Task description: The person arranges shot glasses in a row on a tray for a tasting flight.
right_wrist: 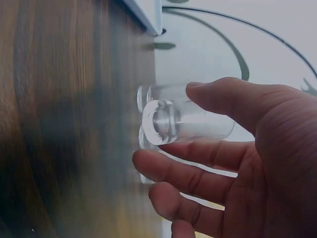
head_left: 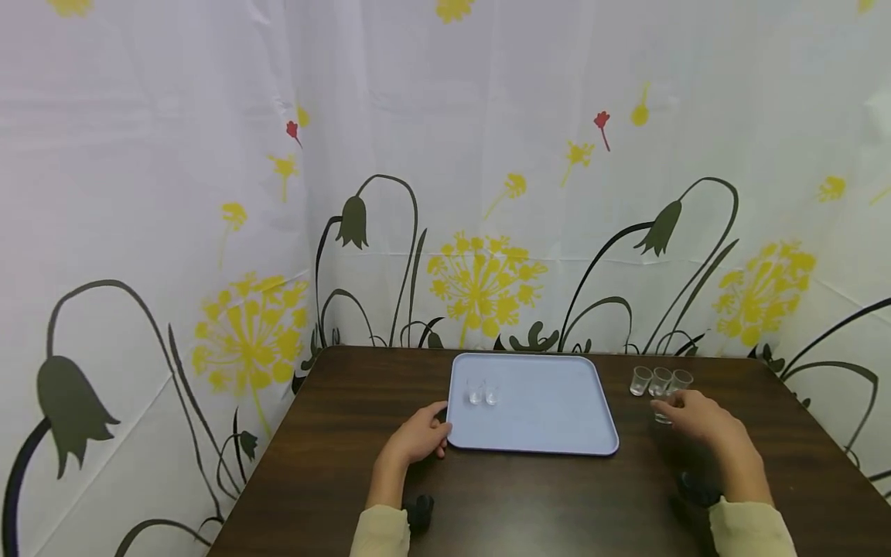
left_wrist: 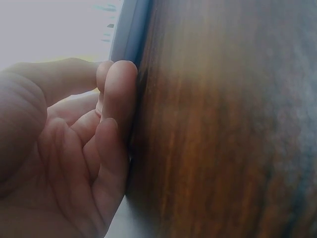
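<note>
A pale blue rectangular tray (head_left: 546,418) lies on the table, with two small clear shot glasses (head_left: 475,394) standing near its left side. My left hand (head_left: 418,435) holds the tray's left rim at the near corner, thumb and fingertips at the edge in the left wrist view. Right of the tray, my right hand (head_left: 703,422) pinches a clear shot glass (right_wrist: 190,119) between thumb and index finger. Its thick base shows in the right wrist view, the other fingers loosely bent below. Three more shot glasses (head_left: 640,381) stand close together just beyond that hand.
The dark brown wooden table (head_left: 529,503) carries everything. A white curtain (head_left: 487,155) printed with flowers hangs right behind its far edge. Dark wrist straps (head_left: 420,513) sit at both wrists.
</note>
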Motion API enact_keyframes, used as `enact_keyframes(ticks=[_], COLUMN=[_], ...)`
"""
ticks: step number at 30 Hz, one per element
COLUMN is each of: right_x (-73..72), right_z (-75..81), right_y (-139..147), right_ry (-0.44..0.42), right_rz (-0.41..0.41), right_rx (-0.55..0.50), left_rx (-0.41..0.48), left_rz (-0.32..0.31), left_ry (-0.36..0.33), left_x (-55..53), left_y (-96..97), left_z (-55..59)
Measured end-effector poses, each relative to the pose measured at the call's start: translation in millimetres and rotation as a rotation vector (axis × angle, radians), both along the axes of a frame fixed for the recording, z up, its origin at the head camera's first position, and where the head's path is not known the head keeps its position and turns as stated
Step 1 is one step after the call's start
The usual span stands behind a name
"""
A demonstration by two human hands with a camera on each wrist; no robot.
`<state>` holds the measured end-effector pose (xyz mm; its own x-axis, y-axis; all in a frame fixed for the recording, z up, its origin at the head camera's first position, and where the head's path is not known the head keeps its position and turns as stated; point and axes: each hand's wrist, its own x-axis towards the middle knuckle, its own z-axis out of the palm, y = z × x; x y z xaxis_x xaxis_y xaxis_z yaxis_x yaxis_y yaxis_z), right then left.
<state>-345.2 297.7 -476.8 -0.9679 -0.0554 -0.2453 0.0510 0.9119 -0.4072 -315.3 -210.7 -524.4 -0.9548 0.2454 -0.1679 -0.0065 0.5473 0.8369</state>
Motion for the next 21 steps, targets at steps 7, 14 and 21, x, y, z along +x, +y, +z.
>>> enact_keyframes(ticks=[7,14,21], right_x=[7.5,13.5,14.5], right_z=[11.8,16.5,8.9], right_y=[-21,-41,-54], right_ry=[0.06,0.121,0.172], right_rz=[0.019,0.019,0.024], right_rx=[0.023,0.023,0.048], left_rx=[0.001,0.004,-0.004], left_rz=[0.009,0.004,0.009], left_ry=[-0.021,-0.003,0.013], left_x=[0.2,2.3,4.6], left_y=[1.1,1.0,2.0], left_z=[3.7,2.3,-3.3])
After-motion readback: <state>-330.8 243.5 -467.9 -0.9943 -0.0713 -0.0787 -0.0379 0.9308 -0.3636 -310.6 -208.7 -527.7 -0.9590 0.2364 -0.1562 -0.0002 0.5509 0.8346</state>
